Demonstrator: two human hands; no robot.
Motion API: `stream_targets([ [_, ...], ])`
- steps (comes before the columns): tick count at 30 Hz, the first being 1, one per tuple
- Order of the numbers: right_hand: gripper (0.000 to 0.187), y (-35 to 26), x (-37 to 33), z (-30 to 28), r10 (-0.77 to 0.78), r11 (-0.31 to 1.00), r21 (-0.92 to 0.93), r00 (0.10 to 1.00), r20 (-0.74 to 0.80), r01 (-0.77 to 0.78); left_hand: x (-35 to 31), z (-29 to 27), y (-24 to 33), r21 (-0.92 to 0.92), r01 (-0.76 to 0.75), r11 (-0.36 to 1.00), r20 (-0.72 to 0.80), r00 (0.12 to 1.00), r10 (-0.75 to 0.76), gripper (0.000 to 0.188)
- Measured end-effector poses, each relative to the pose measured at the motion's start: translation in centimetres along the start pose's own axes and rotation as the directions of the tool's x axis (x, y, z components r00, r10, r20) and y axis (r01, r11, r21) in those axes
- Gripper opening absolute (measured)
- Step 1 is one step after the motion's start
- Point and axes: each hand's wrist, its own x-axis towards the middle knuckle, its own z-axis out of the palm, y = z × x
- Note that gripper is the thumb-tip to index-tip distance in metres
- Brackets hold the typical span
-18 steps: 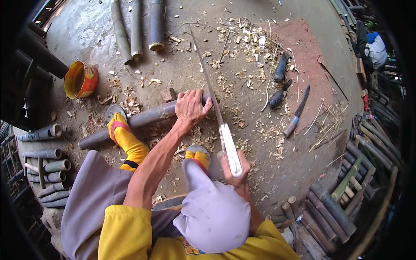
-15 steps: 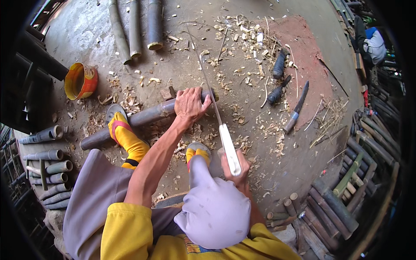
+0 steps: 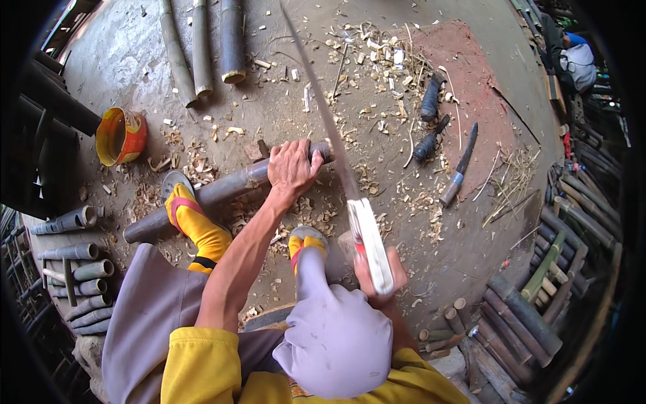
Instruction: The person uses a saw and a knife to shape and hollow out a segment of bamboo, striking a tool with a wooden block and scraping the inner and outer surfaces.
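A dark bamboo pole [image 3: 229,187] lies slantwise on the floor in front of me. My left hand [image 3: 291,165] grips it near its right end, fingers over the top. Farther down the pole, my left foot [image 3: 192,212], in a yellow sock and sandal, crosses over it. My right hand [image 3: 398,271] is closed round the white handle of a handsaw [image 3: 369,244]. The long thin blade points away from me and passes by the pole's right end, just right of my left hand. Whether the blade touches the bamboo I cannot tell.
Right of the pole lie two dark-handled tools [image 3: 431,97] and a curved blade in a dark sheath [image 3: 463,165]. A red-and-yellow bucket [image 3: 121,137] stands left. Bamboo poles [image 3: 233,44] lie at the far side; cut bamboo pieces [image 3: 518,316] are stacked right. Wood chips [image 3: 373,50] litter the floor.
The saw has come back toward me and appears raised, its handle shifting slightly right with my right hand. My left hand keeps its grip on the bamboo pole.
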Motion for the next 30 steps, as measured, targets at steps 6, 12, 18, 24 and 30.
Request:
stream_targets([
  [6,0.013,5.4,4.4,-0.7,-0.152,0.969,-0.208,0.985,-0.086,0.131,-0.2,-0.6,-0.8,-0.152,-0.030,0.988,0.020,0.999,0.034,0.039],
  [12,0.015,16.6,9.4,3.7,-0.330,0.840,-0.446,0.943,0.033,0.310,-4.4,-3.6,-3.9,-0.212,0.024,0.977,-0.266,0.960,-0.082,0.065],
  [18,0.029,18.8,9.4,7.5,-0.069,0.792,-0.523,0.896,0.438,0.316,-8.4,-4.4,-11.0,0.187,0.239,0.953,-0.044,0.971,-0.235,0.062],
  [24,0.031,20.4,13.9,2.2,0.130,0.867,-0.474,0.988,-0.082,-0.153,-8.2,-4.5,-9.0,-0.037,0.170,0.985,0.001,0.985,-0.170,0.056],
  [30,0.043,30.9,17.2,-0.4,0.411,0.706,-0.588,0.905,-0.114,-0.395,-7.1,-4.8,-9.5,-0.154,0.108,0.982,0.031,0.994,-0.105,0.058],
])
